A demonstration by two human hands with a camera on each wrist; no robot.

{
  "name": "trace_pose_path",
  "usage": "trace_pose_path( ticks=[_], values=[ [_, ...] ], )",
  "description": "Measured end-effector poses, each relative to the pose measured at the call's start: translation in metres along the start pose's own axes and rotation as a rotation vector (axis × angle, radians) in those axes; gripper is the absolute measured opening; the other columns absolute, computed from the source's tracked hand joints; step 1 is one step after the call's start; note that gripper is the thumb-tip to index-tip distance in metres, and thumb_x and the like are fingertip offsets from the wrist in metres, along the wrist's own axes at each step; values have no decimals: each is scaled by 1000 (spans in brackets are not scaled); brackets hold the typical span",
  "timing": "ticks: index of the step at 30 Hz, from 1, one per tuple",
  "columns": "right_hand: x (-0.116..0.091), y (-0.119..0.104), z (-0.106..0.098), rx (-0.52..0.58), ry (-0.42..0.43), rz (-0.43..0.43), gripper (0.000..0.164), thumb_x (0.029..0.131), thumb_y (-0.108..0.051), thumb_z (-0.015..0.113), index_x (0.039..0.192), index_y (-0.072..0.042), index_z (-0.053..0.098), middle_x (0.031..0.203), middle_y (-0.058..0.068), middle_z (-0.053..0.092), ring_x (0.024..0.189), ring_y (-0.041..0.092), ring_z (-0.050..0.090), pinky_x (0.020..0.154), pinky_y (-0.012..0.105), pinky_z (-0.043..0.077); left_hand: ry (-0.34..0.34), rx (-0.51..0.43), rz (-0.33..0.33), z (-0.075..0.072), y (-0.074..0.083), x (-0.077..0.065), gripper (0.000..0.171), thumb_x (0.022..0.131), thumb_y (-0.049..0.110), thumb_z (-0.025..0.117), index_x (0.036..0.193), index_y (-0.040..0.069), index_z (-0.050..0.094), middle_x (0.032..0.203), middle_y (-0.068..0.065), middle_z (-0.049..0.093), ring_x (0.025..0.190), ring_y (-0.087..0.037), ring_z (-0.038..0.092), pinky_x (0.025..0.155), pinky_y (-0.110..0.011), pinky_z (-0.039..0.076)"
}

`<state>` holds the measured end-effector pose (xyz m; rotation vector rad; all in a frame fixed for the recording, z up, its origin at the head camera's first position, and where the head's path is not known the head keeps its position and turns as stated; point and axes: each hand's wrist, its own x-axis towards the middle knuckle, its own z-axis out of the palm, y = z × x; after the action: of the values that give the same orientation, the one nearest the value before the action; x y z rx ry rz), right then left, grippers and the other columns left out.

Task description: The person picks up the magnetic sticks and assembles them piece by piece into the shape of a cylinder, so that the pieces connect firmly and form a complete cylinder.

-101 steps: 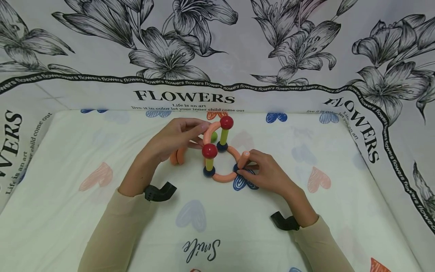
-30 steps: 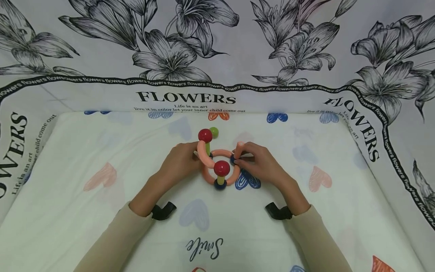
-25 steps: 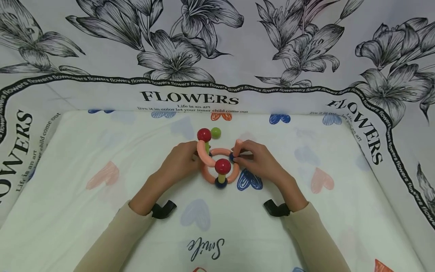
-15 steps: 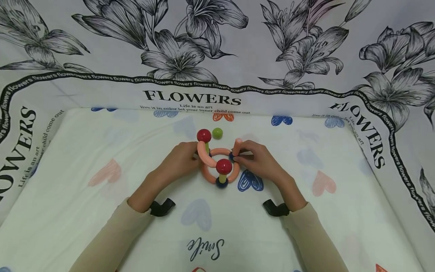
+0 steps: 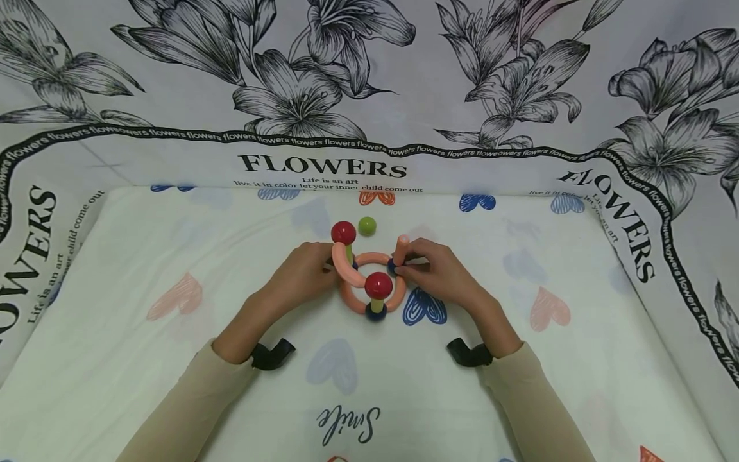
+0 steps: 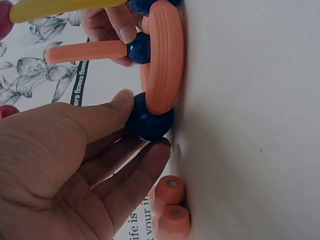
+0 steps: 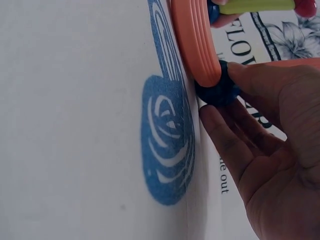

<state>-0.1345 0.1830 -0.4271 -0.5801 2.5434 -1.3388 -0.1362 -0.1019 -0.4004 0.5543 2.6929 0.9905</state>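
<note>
A magnetic ball-and-rod model stands on the cloth. Its base is a ring of curved orange rods [image 5: 374,258] joined by dark blue balls. From the front ball [image 5: 376,312] a short yellow rod rises to a red ball [image 5: 378,285]; a second red ball [image 5: 343,233] tops another rod at back left. A curved orange rod [image 5: 346,266] bridges the two red balls. My left hand [image 5: 306,273] pinches a blue base ball [image 6: 150,122] between thumb and fingers. My right hand [image 5: 435,269] pinches the blue ball [image 7: 220,92] on the right, beside an upright orange rod [image 5: 402,247].
A loose green ball [image 5: 367,226] lies behind the model. Two orange rods [image 6: 171,192] lie near my left hand, hidden behind it in the head view. White cloth with printed hearts [image 5: 331,366] covers the surface; a flower-printed sheet [image 5: 300,90] rises at the back.
Since the oldest frame, the model has turned, bringing one red ball nearer. My left hand has gone from the upper curved rod down to a base ball. Over the last second, both hands barely move.
</note>
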Motion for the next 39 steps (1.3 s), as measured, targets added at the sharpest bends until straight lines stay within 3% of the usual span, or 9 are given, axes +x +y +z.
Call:
trace_pose_path(
  ticks=[12,18,23,31,35,39],
  values=[
    [2,-1,-1,-3,-9,16,15,97,-10,77,111,-13,71,120,6,72,118,24,72,101,39,61,6,5,9,-1,-2,1,12,97,12,70,107,10,77,77,-5,66,80,-21,61,69,-31,48],
    [0,1,-9,3,-64,37,32,97,-14,78,127,-14,69,129,6,71,124,25,70,107,44,58,9,-3,12,0,-4,0,14,99,14,71,109,9,79,89,-6,76,85,-21,67,77,-35,55],
    [0,4,-22,-44,-67,65,38,98,-9,74,136,-13,68,134,9,70,129,29,68,108,47,57,9,6,13,1,-4,0,11,100,15,70,104,10,78,84,-5,72,80,-20,63,74,-32,50],
    [26,8,-29,-142,24,-13,31,102,-12,70,133,-7,69,133,12,70,124,31,70,104,47,60,18,5,33,2,-3,-1,5,98,12,72,96,9,75,71,-2,60,74,-18,56,70,-30,46],
    [43,4,-29,-138,0,-58,37,101,-8,70,137,-3,66,136,17,66,127,35,68,106,49,58,19,6,25,1,-2,-1,5,98,10,71,94,9,74,68,-1,55,71,-18,54,68,-30,45],
    [61,-5,-28,-147,-42,-79,39,101,-10,71,139,-3,64,137,17,65,128,36,67,107,49,58,14,13,28,-1,-2,-1,6,98,10,70,99,9,76,72,-1,61,72,-18,55,70,-31,46]
  ],
)
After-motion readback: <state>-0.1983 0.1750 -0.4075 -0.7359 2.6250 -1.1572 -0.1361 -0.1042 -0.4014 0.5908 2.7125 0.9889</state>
